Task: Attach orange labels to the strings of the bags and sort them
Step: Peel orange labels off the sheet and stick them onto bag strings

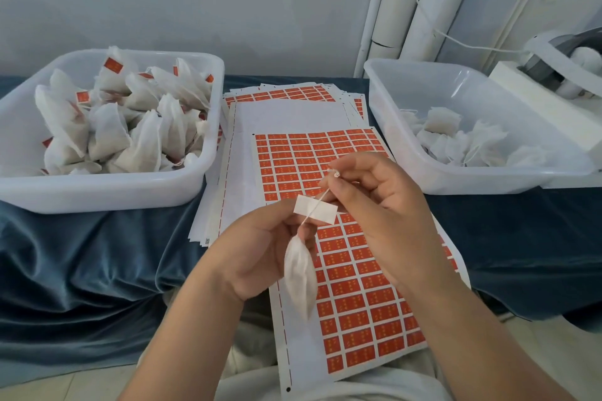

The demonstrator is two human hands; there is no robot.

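My left hand (257, 254) pinches the label (315, 212), white side up, with the bag (301, 276) hanging just below. My right hand (378, 205) pinches the string (321, 200) end, taut and slanting far-right across the label's short width. I judge folding comes next.

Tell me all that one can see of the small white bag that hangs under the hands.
The bag is small and white, of thin fabric as it looks, full, narrowing downward. It hangs over the label sheet, slightly blurred. The left hand holds it at its gathered top. Its string runs up across a white label to the right hand, which pinches the string's end.
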